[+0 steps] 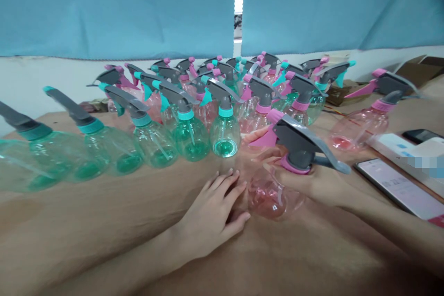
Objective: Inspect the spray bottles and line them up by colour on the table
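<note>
1 pink btl (pixel 268 196): L hand (pixel 217 210) spread beside, can't tell re R hand (pixel 273 154); phone (pixel 398 187) digits blurry.

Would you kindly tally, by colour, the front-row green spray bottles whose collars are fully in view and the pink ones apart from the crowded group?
Green spray bottles: 5
Pink spray bottles: 2 (one at the right hand, one near the phone)
Total: 7
</note>
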`<state>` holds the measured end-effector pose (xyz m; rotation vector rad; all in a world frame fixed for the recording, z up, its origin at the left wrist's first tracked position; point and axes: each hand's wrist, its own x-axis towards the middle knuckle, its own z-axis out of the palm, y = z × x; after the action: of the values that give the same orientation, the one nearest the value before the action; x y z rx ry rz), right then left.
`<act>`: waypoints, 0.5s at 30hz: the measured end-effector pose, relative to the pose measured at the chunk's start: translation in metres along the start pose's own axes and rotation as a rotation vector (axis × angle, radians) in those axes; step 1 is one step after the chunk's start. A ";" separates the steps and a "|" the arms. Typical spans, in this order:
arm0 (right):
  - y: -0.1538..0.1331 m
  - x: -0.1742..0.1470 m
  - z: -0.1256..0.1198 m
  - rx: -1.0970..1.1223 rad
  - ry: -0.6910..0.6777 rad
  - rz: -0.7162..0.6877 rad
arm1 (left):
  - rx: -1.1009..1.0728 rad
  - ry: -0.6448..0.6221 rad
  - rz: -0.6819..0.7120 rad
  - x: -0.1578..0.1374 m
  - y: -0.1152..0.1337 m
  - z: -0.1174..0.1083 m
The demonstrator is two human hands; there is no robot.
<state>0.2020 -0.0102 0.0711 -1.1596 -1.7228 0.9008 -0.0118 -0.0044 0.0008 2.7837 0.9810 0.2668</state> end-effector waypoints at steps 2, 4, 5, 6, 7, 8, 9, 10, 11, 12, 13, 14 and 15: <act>-0.003 0.001 -0.001 -0.057 0.023 -0.024 | -0.003 0.002 0.002 0.000 0.000 0.000; -0.004 0.001 -0.002 -0.119 0.048 -0.037 | -0.009 0.007 0.006 0.000 0.000 0.000; -0.004 0.001 -0.002 -0.159 0.063 -0.034 | -0.011 0.008 0.008 -0.001 0.000 0.000; -0.004 0.000 -0.003 -0.201 0.081 -0.025 | -0.012 0.010 0.009 -0.001 0.000 0.000; -0.004 0.000 -0.003 -0.243 0.100 -0.009 | -0.011 0.010 0.008 -0.001 0.000 0.000; -0.004 -0.001 -0.003 -0.275 0.124 0.011 | -0.011 0.010 0.006 -0.001 0.000 0.000; -0.005 -0.001 -0.003 -0.294 0.148 0.028 | -0.012 0.013 0.004 -0.001 0.000 0.000; -0.006 -0.002 -0.003 -0.303 0.164 0.034 | -0.014 0.018 0.004 -0.001 0.000 0.000; -0.007 -0.002 -0.003 -0.306 0.177 0.030 | -0.017 0.024 0.005 -0.001 0.000 0.001; -0.009 -0.002 -0.003 -0.306 0.186 0.021 | -0.021 0.029 0.008 -0.001 0.000 0.001; -0.011 -0.002 -0.003 -0.304 0.195 0.009 | -0.024 0.033 0.010 -0.001 0.000 0.001; -0.013 -0.001 -0.003 -0.302 0.196 -0.004 | -0.025 0.033 0.011 -0.001 0.000 0.001; -0.015 -0.001 -0.002 -0.297 0.189 -0.008 | -0.024 0.029 0.009 0.000 0.000 0.000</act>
<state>0.1992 -0.0154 0.0855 -1.3815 -1.7409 0.5211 -0.0123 -0.0044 0.0002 2.7709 0.9656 0.3186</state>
